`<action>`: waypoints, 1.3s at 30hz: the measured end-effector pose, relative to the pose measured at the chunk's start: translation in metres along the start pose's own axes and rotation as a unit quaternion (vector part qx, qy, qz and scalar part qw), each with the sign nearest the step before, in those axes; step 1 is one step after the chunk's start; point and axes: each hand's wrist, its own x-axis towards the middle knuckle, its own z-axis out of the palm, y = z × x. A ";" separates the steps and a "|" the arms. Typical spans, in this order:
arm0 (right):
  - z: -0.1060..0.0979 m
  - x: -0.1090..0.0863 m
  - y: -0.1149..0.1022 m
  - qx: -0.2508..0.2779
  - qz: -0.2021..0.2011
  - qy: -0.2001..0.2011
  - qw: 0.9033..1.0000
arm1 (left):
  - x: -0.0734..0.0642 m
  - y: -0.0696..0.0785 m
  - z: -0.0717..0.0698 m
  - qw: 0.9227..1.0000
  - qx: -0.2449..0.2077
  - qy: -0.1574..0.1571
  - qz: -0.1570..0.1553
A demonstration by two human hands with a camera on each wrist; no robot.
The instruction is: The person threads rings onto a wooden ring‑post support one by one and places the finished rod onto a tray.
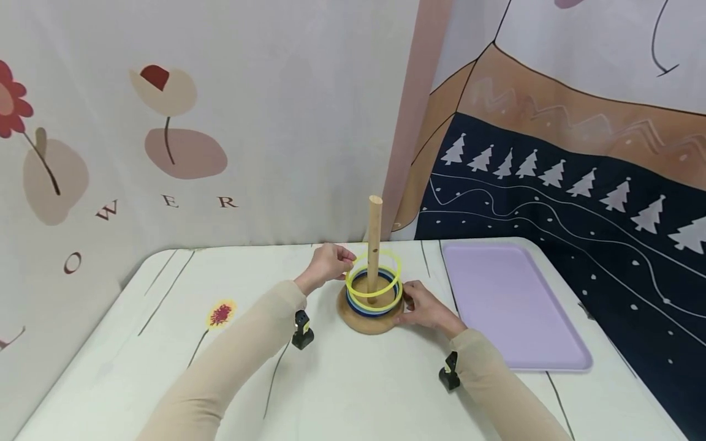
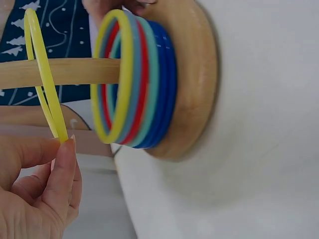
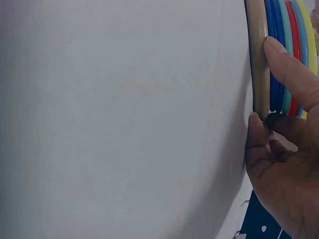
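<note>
A wooden peg (image 1: 374, 229) rises from a round wooden base (image 1: 366, 325) on the table. My left hand (image 1: 329, 262) pinches a yellow ring (image 2: 46, 79) between thumb and fingertips. That ring hangs tilted around the peg, apart from the stack beneath it. Lower on the peg, the stack has another yellow ring (image 2: 128, 74) on top, then a grey-blue, a red ring (image 2: 144, 84), a teal ring (image 2: 154, 89) and dark blue rings (image 2: 169, 84) at the bottom. My right hand (image 1: 427, 306) grips the base's right edge, its thumb on top beside the rings.
A lilac tray (image 1: 507, 306) lies to the right of the base. The white tablecloth (image 1: 353, 392) carries a printed flower (image 1: 221, 314) at left. Printed curtains (image 1: 309, 122) hang behind the table's back edge and down its right side.
</note>
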 end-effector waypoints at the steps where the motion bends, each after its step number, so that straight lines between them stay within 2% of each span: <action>1: 0.000 0.000 0.000 0.001 -0.001 0.000 1.000 | 0.001 -0.001 0.001 1.000 0.003 0.002 -0.003; 7: 0.000 0.001 -0.002 -0.001 0.003 0.000 1.000 | 0.003 -0.005 0.005 1.000 0.019 0.009 -0.013; 19: 0.000 0.000 -0.002 -0.003 0.013 0.003 1.000 | 0.006 -0.012 0.014 0.997 0.070 0.026 0.006; 27: -0.001 -0.001 -0.001 -0.004 0.000 0.001 1.000 | 0.007 -0.011 0.019 0.993 0.111 0.039 0.025; 39: -0.001 0.000 0.000 0.006 -0.006 -0.002 1.000 | 0.007 -0.016 0.020 0.991 0.120 0.042 0.033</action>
